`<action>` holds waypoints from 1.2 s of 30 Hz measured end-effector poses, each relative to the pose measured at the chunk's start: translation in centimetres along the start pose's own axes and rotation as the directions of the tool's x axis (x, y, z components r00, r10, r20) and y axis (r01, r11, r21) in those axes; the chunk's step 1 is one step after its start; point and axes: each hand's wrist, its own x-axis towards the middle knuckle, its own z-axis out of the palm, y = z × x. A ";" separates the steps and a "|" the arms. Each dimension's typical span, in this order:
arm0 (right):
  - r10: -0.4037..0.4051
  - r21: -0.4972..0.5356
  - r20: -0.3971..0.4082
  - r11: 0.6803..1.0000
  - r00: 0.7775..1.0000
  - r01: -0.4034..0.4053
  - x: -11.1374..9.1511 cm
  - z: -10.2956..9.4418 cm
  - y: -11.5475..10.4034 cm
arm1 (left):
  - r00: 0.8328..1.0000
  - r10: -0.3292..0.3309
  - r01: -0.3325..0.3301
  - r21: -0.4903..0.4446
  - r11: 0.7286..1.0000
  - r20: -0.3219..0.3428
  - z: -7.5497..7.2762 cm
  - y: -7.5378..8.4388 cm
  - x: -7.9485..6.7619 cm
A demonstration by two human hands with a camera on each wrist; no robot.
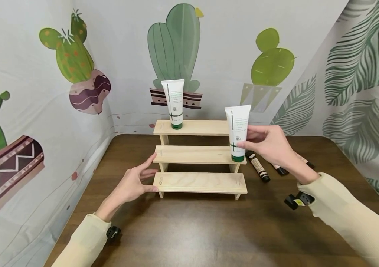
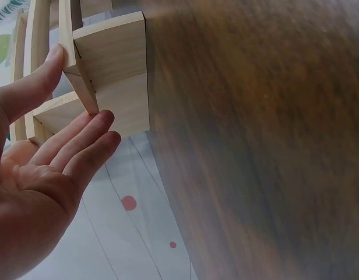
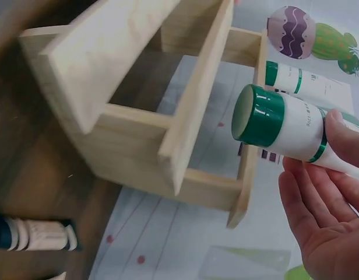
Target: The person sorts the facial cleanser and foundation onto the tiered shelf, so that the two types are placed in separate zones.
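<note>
My right hand pinches a white squeeze tube with a green cap, thumb in front and fingers behind. Upright in the head view, the tube overlaps the right end of the middle step; its green cap shows large in the right wrist view. A similar tube stands cap-down on the top step, towards the left. At the left end of the three-step wooden rack, my left hand touches the wood with fairly straight fingers, thumb at the lowest step's corner.
Right of the rack, a black-capped tube lies on the dark wooden table. More tubes lie further right, partly hidden by my right forearm. A cactus-print cloth hangs behind the table.
</note>
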 end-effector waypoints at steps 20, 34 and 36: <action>-0.021 0.182 -0.095 0.983 0.995 0.039 7.9 4.0 -2.2 | 1.000 0.015 -0.015 0.009 1.000 -0.002 -0.2 -0.1 0.0; -0.012 0.208 -0.117 0.978 0.993 0.036 10.6 6.4 -1.7 | 1.000 0.014 -0.014 0.025 1.000 -0.008 -0.2 -0.2 0.0; -0.006 0.207 -0.119 0.978 0.993 0.031 10.7 6.6 -1.7 | 1.000 0.018 -0.018 0.023 1.000 -0.008 -0.1 -0.2 0.0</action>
